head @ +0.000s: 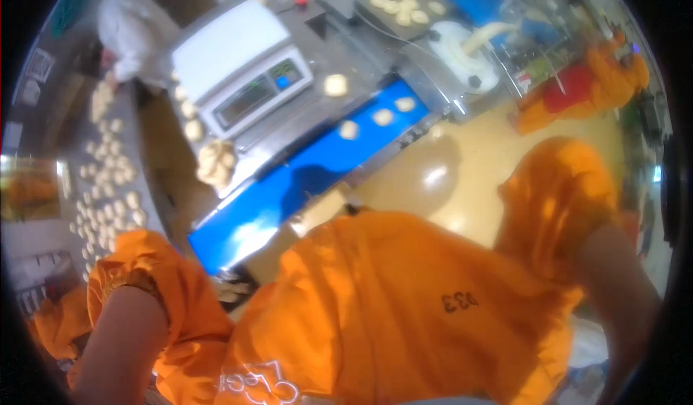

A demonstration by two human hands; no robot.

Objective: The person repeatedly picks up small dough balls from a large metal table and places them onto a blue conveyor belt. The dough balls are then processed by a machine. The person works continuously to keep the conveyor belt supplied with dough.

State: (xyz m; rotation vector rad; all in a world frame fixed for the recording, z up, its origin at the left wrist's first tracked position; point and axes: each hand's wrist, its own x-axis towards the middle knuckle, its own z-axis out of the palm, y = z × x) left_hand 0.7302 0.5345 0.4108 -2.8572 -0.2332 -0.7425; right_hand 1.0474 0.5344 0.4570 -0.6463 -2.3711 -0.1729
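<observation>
Both my hands are out of view. Only my bare left forearm [124, 345] and right forearm [617, 280] show below the orange sleeves, running down to the picture's rim. Before me a blue conveyor belt [314, 172] crosses at a slant, with dough pieces [383, 117] spaced along its far end. Beyond it stands a white digital scale [233, 47] on a metal table. A lump of dough [216, 162] lies at the scale's near corner. Another flattened dough piece [335, 85] rests on the metal to the right of the scale.
Many dough balls [108, 210] cover a metal table at left, where a person in white [132, 26] stands. More dough lies on a tray [368, 18] at the back. A white machine part [463, 53] stands beyond the belt. Another person in orange [590, 83] is at right.
</observation>
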